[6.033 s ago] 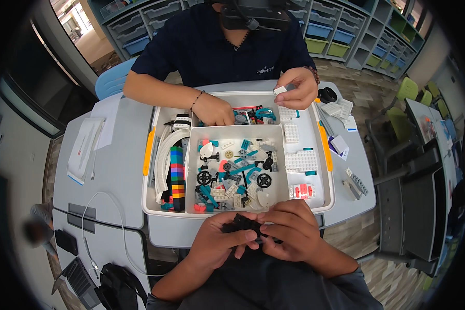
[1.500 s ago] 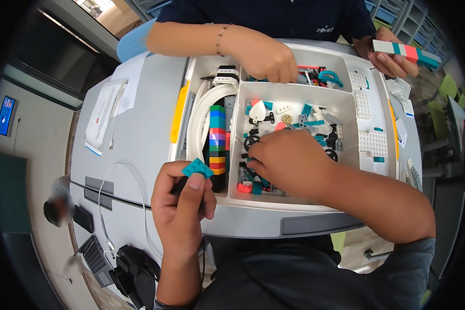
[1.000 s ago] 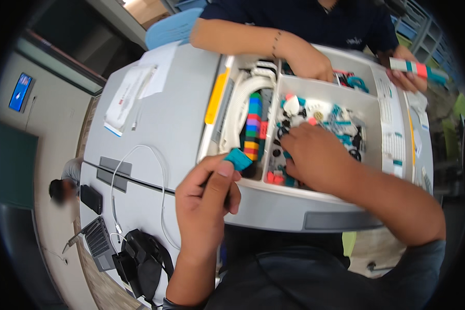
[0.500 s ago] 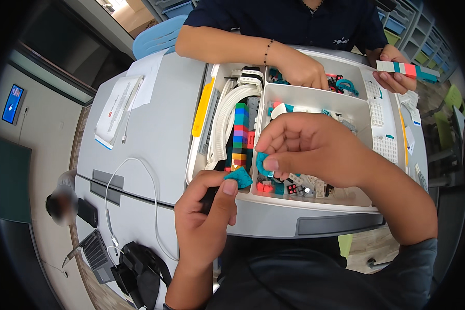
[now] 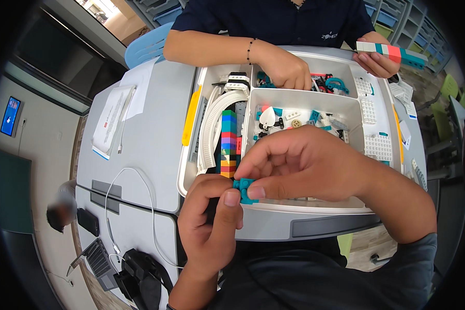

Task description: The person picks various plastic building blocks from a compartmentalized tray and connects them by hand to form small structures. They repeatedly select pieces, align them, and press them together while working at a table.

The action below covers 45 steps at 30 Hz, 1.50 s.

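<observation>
Teal pieces (image 5: 247, 191) are pinched by closed left hand (image 5: 210, 217) and right hand (image 5: 302, 165); joining appears underway; alignment before pressing is seemingly required.

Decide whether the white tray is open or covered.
Open: seen from above, loose building pieces show uncovered inside the white tray.

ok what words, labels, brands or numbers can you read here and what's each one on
Co-worker's dark navy cloth shirt: white chest lettering, partly legible; wording left out.
Long flat white packet on the grey table: red mark and print, too small to read.
Blue lit rectangular wall screen: marks too small to read.
Teal studded plastic bricks in the left hand and right hand: no lettering I can make out.
</observation>
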Available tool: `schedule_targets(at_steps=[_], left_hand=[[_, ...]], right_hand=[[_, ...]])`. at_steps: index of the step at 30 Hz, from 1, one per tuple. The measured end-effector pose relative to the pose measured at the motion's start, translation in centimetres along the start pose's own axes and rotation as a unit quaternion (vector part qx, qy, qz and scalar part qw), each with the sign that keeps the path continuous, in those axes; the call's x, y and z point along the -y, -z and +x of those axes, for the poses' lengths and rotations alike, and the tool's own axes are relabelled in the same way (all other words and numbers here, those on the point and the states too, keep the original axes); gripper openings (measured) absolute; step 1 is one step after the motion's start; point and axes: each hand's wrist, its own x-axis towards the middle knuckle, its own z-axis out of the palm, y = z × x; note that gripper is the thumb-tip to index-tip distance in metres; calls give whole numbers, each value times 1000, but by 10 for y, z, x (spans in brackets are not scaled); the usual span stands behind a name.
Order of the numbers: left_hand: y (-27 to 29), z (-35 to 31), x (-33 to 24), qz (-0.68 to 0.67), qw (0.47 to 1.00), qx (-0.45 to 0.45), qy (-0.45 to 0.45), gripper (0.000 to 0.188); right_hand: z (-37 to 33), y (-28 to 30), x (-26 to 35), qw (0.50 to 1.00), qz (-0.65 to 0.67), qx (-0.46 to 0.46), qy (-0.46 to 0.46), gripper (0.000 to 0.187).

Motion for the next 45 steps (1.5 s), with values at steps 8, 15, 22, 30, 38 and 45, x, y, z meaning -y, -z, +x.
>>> schedule_targets(at_steps=[8, 15, 22, 30, 38, 45], left_hand=[[-1, -2, -3, -20, 1000, -16, 5, 9], [-3, -2, -3, -50, 998, -25, 3, 8], [-6, -4, -7, -15, 998, -60, -5, 10], [-12, -3, 2, 50, 993, -82, -66, 21], [-23, -1, 2, 52, 989, -125, -65, 23], [-19, -3, 0, 16, 994, -95, -44, 20]], right_hand=[[-3, -5, 15, 998, -42, -1, -50, 28], [-2, -2, 7, 995, -95, -17, -23, 29], [-5, -9, 15, 998, -45, -49, -5, 26], [-3, -6, 4, 998, -41, -42, 7, 25], [-5, -5, 7, 995, -81, -53, 16, 24], [-7, -10, 9, 983, -169, -64, 16, 23]])
